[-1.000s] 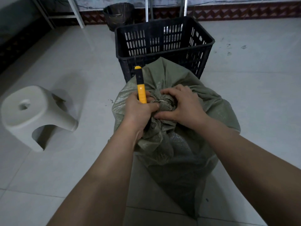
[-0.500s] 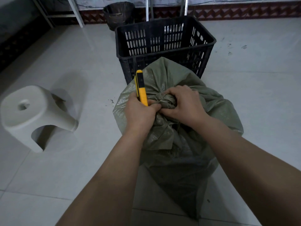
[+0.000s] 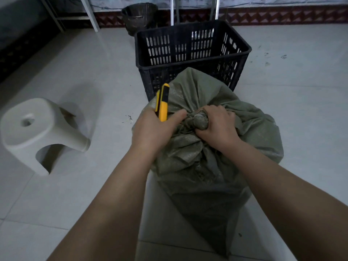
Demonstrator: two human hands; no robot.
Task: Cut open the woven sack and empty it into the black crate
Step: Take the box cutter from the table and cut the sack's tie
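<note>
The grey-green woven plastic sack (image 3: 216, 166) stands full on the pale tiled floor (image 3: 84, 72), right in front of the person, and both hands are at its top. Its mouth is gathered into a tied neck (image 3: 199, 120) wound with thin cord. The right hand (image 3: 219, 127) grips that neck from the right, fingers curled over the bunched fabric and thumb tucked under it.

The left hand (image 3: 150, 129) is just beside the neck on the left. Its fingers are wrapped round the handle of a yellow-and-black plastic utility knife (image 3: 162, 104), and its thumb stretches out toward the knot, the tip at the bunched fabric. The knife stands nearly upright out of the fist, its free end pointing up and away toward the crate. Whether a blade is out cannot be told.

The black slotted plastic crate (image 3: 160, 48) sits on the floor directly behind the sack, its near wall touching or almost touching the sack's far side. Only its slotted inner walls show; its bottom is hidden.

A white plastic stool (image 3: 33, 129) with a round hole in its seat stands well apart to the left. A dark round bin (image 3: 139, 16) with a crumpled liner stands behind the crate by the wall; its contents cannot be seen.
</note>
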